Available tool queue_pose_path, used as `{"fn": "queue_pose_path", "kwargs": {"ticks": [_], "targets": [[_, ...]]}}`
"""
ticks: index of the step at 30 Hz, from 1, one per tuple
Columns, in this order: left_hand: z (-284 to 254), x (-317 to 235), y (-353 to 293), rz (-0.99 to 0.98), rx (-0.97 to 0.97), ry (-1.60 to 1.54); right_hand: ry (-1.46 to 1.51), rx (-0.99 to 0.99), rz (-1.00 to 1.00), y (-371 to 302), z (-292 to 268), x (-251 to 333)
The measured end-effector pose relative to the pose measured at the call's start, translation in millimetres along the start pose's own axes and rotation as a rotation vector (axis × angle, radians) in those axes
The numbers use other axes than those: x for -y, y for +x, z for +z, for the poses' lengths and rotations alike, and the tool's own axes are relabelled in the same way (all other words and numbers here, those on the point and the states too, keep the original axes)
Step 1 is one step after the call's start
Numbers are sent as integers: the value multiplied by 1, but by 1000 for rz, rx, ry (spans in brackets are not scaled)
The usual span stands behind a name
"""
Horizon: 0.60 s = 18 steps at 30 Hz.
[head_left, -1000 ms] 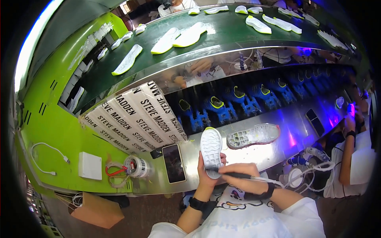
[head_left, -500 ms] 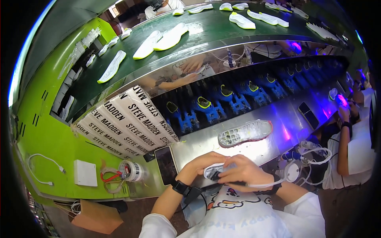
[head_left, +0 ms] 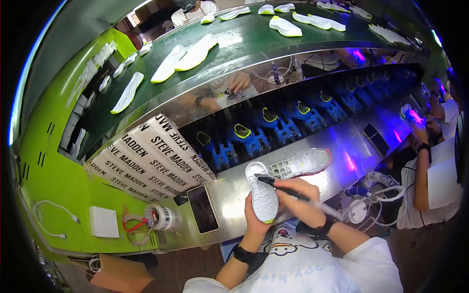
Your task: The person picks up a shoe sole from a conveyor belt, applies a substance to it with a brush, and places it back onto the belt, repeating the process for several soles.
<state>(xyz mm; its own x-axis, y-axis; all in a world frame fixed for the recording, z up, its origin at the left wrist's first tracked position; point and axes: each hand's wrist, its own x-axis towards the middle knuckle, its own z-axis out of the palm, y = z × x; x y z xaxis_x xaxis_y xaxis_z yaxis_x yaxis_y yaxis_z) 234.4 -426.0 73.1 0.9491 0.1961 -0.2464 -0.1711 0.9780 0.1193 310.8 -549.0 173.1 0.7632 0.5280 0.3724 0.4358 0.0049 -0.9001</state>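
The bench (head_left: 232, 195) bears a translucent sole (head_left: 307, 162), partly behind the white sole (head_left: 264, 204).

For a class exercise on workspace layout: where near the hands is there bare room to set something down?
Free: steel bench between the phone and left hand; also between the grey sole and dark device. Crowded: around the white roll and red-handled tool.
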Motion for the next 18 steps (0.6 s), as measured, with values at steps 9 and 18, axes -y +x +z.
{"fn": "queue_pose_path", "kwargs": {"ticks": [9,18], "targets": [[7,-6,8,-28,144,-228,29,347,-76,-14,1,12],[17,-35,11,-64,259,135,194,808,196,6,-29,17]]}}
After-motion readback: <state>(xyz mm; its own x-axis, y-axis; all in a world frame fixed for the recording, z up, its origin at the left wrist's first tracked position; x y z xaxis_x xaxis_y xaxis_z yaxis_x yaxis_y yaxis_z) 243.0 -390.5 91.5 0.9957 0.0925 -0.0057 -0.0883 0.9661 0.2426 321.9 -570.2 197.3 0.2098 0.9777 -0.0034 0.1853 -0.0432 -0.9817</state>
